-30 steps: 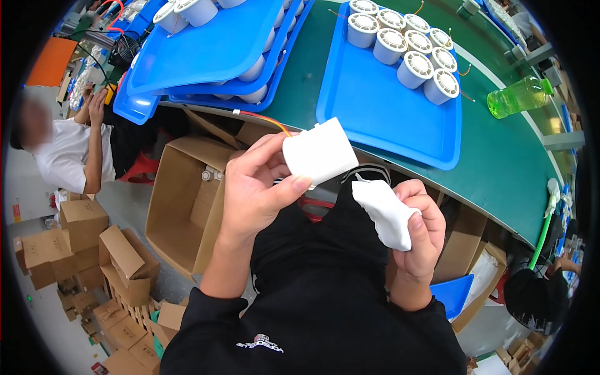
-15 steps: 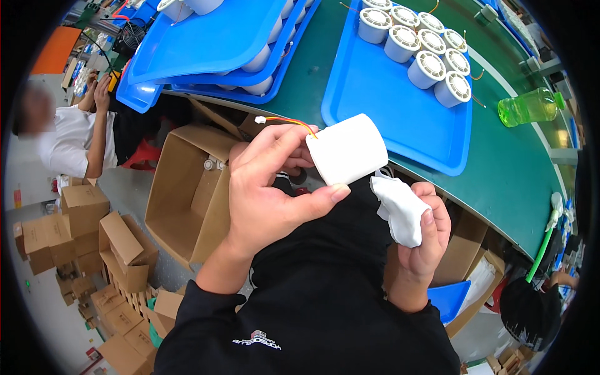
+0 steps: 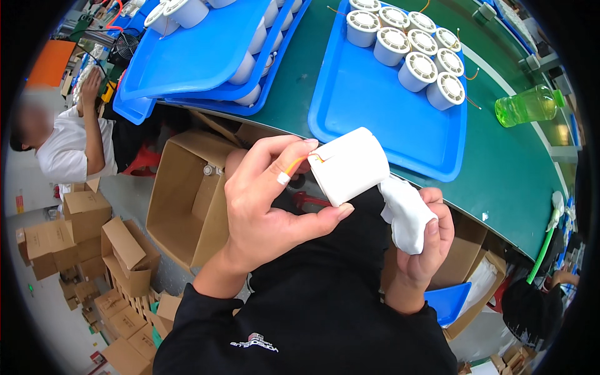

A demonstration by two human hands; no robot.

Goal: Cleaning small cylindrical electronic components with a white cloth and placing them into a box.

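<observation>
- At the far left a seated person in a white shirt (image 3: pixel 62 147) works apart from the wearer, beside stacked cardboard boxes (image 3: pixel 81 231) on the floor.
- An open cardboard carton (image 3: pixel 187 194) stands just left of the wearer's lap, its mouth facing up, below the edge of the green conveyor belt (image 3: pixel 300 75).
- Stacked blue trays (image 3: pixel 194 56) lie on the belt's left part, with white cylinders between and on them.
- The left hand (image 3: pixel 269 206) is clamped on a white cylindrical housing (image 3: pixel 350 165), thumb under it and fingers curled over its left end, where an orange wire (image 3: pixel 294 164) crosses the forefinger.
- The housing is held above the lap, just short of the belt edge; its long axis runs roughly left to right, tilted up toward the right.
- The right hand (image 3: pixel 425 244) is closed round a crumpled white cloth (image 3: pixel 403 209), which touches the housing's lower right end; the two hands are close but not touching.
- Behind them a blue tray (image 3: pixel 375 106) carries white vented cylinders (image 3: pixel 415 47) at its far end, its near part bare.
- A green bottle (image 3: pixel 528 105) lies on the belt at the right.
</observation>
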